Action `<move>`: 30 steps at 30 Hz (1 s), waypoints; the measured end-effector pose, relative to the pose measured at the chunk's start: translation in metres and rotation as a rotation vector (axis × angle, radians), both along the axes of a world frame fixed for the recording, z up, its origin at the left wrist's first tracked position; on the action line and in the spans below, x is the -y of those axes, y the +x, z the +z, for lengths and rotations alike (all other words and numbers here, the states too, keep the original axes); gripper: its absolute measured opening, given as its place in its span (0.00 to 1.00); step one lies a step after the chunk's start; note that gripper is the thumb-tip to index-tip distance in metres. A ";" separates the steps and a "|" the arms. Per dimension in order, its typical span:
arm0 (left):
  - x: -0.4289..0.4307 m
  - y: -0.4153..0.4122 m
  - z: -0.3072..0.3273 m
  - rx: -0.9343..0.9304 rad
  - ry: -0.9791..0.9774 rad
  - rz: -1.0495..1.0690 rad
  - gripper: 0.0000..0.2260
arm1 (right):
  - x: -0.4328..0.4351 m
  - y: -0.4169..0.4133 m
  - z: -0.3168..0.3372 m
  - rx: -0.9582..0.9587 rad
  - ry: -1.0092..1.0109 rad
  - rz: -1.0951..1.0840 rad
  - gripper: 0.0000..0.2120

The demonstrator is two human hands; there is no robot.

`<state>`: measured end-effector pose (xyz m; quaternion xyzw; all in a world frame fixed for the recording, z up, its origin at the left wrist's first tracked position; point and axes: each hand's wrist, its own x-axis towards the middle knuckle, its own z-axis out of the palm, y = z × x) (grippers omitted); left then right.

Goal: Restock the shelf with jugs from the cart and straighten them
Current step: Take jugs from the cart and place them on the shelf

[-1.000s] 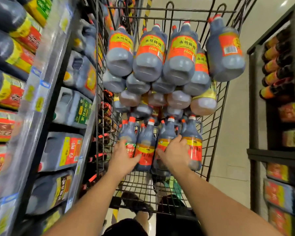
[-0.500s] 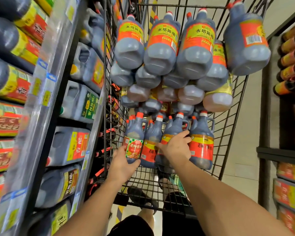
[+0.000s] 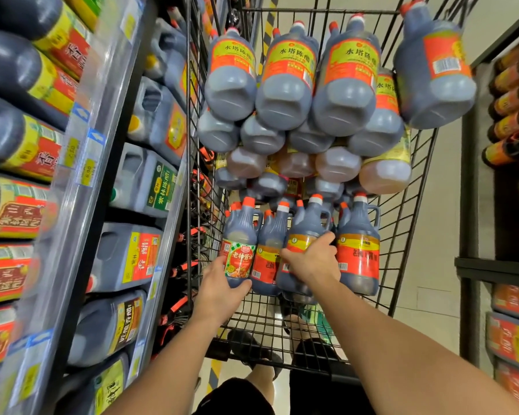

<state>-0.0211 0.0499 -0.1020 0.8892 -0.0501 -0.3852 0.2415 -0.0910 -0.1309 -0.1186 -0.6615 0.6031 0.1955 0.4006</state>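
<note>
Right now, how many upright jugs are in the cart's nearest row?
4, left to right: green-labelled jug held by the left hand, second jug, third jug in the right hand, fourth jug. More caps behind: others may be hidden.

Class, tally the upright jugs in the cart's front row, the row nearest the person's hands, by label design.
green-checked-label jug: 1
red-and-yellow-label jugs: 3
Total: 4
</note>
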 end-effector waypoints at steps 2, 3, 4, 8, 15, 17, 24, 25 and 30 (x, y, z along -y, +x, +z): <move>0.005 -0.001 0.002 0.005 -0.026 -0.009 0.30 | 0.001 -0.006 0.011 0.048 -0.022 0.019 0.44; 0.009 -0.002 0.004 0.003 -0.034 -0.012 0.29 | 0.002 -0.009 0.018 0.076 -0.033 0.022 0.44; 0.013 -0.003 0.005 0.005 -0.036 -0.019 0.28 | 0.004 -0.013 0.025 0.110 -0.041 0.023 0.45; 0.034 -0.010 0.009 0.023 -0.066 -0.063 0.26 | 0.017 -0.031 0.056 0.265 -0.079 0.030 0.47; 0.075 -0.024 0.011 -0.018 -0.094 -0.147 0.32 | 0.046 -0.080 0.105 0.424 -0.258 0.033 0.46; 0.086 -0.028 0.012 -0.018 -0.104 -0.166 0.34 | 0.058 -0.094 0.116 0.480 -0.290 -0.008 0.46; 0.136 -0.048 0.005 -0.123 -0.181 -0.145 0.40 | 0.101 -0.133 0.131 0.575 -0.459 -0.092 0.46; 0.144 -0.052 0.002 -0.150 -0.187 -0.125 0.41 | 0.107 -0.137 0.129 0.587 -0.469 -0.098 0.46; 0.178 -0.068 -0.017 -0.253 -0.181 -0.105 0.46 | 0.126 -0.148 0.117 0.569 -0.489 -0.113 0.50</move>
